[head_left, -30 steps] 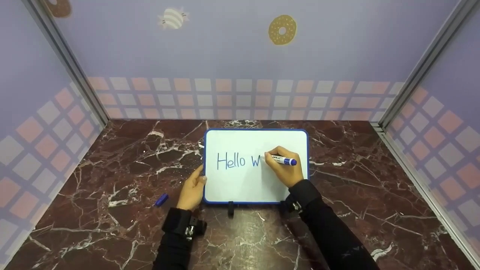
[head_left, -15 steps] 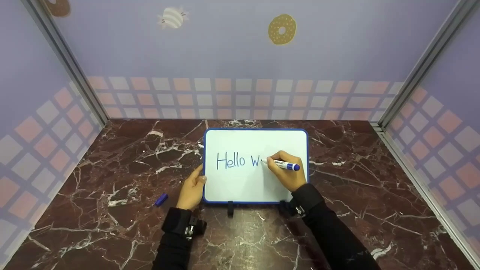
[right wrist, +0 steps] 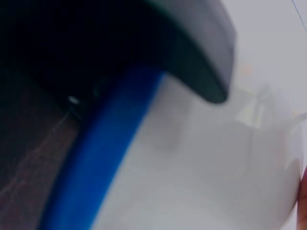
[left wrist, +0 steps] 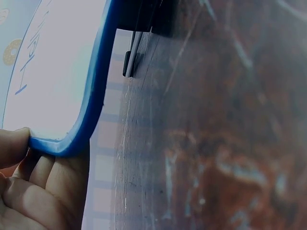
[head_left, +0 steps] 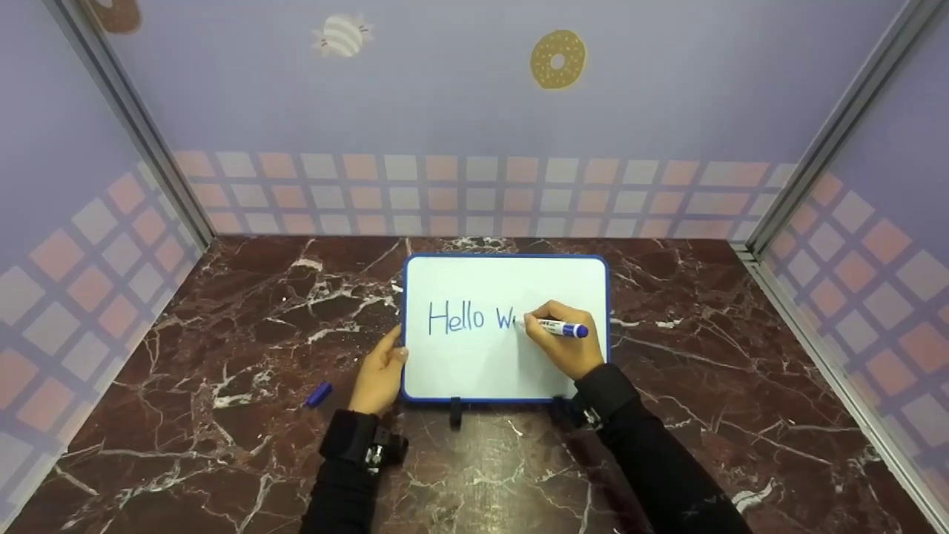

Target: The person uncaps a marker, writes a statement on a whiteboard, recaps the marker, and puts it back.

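Observation:
A blue-framed whiteboard (head_left: 474, 371) stands tilted back on black feet, with "Hello W" and part of a further stroke in blue on it. My right hand (head_left: 567, 341) pinches a white marker with a blue end (head_left: 562, 328), its tip at the board just right of the "W"; the fingers partly hide the tip. At the board's left edge my left hand (head_left: 379, 378) grips the frame. In the left wrist view the thumb (left wrist: 13, 146) lies on the front and the fingers (left wrist: 57, 182) are behind the frame. The right wrist view shows mostly blurred board (right wrist: 192, 182) and blue frame (right wrist: 100, 153).
A blue marker cap (head_left: 319, 394) lies on the dark red marbled table (head_left: 259, 460), left of my left hand. One black foot (head_left: 456, 412) juts out below the board. Patterned purple walls (head_left: 474, 111) enclose the table at the back and both sides.
My right hand with the marker first shifts slightly right and down, then a little left. A small stroke appears after the "W". The left hand and board stay in place.

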